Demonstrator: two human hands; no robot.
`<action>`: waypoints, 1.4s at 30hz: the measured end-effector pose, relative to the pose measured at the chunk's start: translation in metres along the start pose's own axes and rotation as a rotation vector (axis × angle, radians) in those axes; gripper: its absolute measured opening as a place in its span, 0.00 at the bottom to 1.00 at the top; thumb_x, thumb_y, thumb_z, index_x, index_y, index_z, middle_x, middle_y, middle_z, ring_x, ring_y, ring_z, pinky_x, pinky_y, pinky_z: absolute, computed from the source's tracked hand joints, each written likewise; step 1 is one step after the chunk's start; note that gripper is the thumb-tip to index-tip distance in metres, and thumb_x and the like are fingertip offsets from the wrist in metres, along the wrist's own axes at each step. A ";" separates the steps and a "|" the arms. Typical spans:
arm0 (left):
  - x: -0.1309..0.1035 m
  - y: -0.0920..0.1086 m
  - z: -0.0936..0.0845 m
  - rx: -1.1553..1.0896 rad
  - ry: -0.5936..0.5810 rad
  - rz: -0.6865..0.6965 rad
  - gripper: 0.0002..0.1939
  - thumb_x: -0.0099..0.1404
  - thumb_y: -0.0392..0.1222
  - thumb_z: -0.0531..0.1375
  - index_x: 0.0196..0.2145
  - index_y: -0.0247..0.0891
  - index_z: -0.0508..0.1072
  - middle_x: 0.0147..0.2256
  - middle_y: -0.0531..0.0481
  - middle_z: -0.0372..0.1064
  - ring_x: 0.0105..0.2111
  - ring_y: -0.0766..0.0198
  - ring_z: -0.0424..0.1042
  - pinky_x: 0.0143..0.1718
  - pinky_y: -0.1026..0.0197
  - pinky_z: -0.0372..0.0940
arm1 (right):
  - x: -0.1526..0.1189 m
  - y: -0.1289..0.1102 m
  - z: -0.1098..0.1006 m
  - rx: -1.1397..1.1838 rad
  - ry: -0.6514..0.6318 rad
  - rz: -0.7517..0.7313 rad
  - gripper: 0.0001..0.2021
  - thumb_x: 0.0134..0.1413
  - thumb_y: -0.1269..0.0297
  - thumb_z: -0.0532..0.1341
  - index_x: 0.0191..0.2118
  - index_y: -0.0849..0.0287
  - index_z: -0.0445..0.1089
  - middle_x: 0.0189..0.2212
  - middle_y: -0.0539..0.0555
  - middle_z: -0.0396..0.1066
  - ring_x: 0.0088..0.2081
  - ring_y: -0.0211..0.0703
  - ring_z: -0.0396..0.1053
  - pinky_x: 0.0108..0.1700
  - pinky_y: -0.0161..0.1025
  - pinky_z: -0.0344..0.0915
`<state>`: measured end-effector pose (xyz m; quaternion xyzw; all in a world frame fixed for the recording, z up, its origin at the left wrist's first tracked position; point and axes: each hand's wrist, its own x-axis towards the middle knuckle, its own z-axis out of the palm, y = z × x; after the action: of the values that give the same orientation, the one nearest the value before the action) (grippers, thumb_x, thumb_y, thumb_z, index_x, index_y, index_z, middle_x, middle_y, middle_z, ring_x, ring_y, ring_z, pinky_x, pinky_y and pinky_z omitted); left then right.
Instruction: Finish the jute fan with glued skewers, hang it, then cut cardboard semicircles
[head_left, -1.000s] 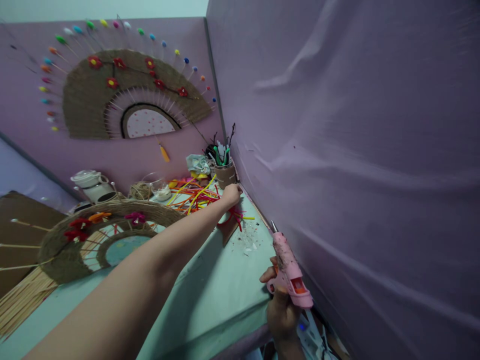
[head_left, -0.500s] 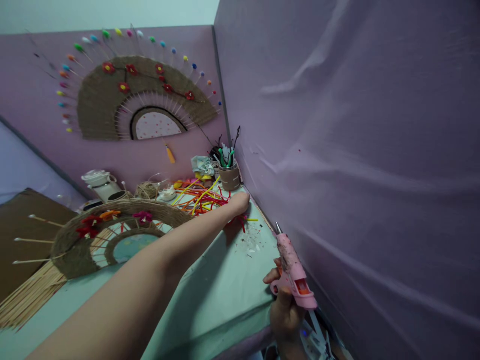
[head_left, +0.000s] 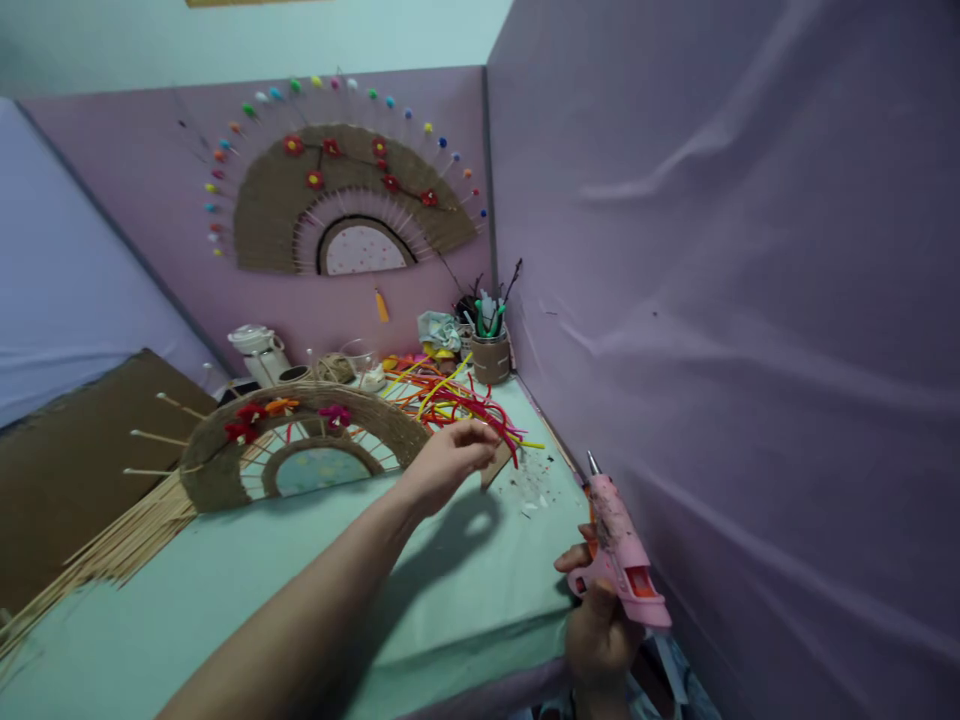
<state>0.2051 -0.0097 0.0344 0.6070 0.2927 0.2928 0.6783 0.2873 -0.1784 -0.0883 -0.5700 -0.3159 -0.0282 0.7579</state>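
Observation:
My right hand (head_left: 604, 625) is wrapped round a pink hot glue gun (head_left: 619, 540), its metal nozzle pointing up and away along the purple wall. My left hand (head_left: 454, 455) is over the table, thumb and fingers curled together in a pinch. What the fingertips hold, if anything, is too small to make out. Just beyond them lies a heap of red, orange and yellow pipe cleaners (head_left: 457, 395). A small brown piece (head_left: 496, 466) shows beside the fingers; I cannot tell whether they touch it. A twine-covered fan shape (head_left: 397, 425) with felt-like flowers stands left of the hand.
The green-covered table (head_left: 450, 610) meets the purple wall (head_left: 735, 330) at right. At the back stand a pot of pens and twigs (head_left: 491, 358), a twine ball (head_left: 335, 368) and a white lidded jar (head_left: 259, 352). Thin sticks (head_left: 127, 540) lie at left. A decorated fan (head_left: 262, 215) hangs behind.
My left hand has drawn back from the pipe cleaners toward me, its fingers now visible. The right hand still grips the glue gun. The whole view has shifted, so things appear further right.

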 end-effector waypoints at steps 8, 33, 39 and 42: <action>-0.059 -0.039 -0.036 -0.461 0.067 -0.203 0.13 0.46 0.34 0.71 0.31 0.32 0.75 0.26 0.51 0.68 0.26 0.72 0.67 0.30 0.69 0.63 | 0.006 -0.030 0.019 0.039 -0.061 0.098 0.22 0.63 0.44 0.48 0.38 0.58 0.68 0.23 0.50 0.68 0.29 0.42 0.66 0.32 0.39 0.62; -0.055 -0.049 -0.049 -0.835 0.180 -0.148 0.02 0.61 0.26 0.61 0.33 0.28 0.74 0.26 0.48 0.69 0.24 0.73 0.70 0.26 0.73 0.68 | -0.010 -0.022 0.024 0.026 -0.546 0.160 0.23 0.61 0.45 0.52 0.30 0.59 0.73 0.26 0.54 0.73 0.23 0.40 0.64 0.27 0.38 0.63; -0.056 -0.048 -0.049 -0.818 0.193 -0.141 0.05 0.58 0.25 0.63 0.33 0.29 0.74 0.28 0.47 0.70 0.26 0.72 0.72 0.27 0.73 0.69 | -0.011 -0.022 0.023 -0.003 -0.550 0.138 0.21 0.60 0.47 0.53 0.30 0.59 0.72 0.26 0.54 0.73 0.26 0.42 0.67 0.27 0.37 0.65; -0.056 -0.046 -0.049 -0.810 0.183 -0.130 0.05 0.58 0.25 0.63 0.33 0.29 0.75 0.28 0.47 0.71 0.26 0.72 0.71 0.27 0.72 0.69 | -0.011 -0.021 0.023 -0.011 -0.544 0.119 0.21 0.60 0.48 0.54 0.31 0.59 0.73 0.26 0.54 0.73 0.28 0.42 0.68 0.28 0.37 0.66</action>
<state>0.1334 -0.0243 -0.0136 0.2432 0.2508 0.3937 0.8503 0.2599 -0.1691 -0.0725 -0.5783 -0.4736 0.1688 0.6425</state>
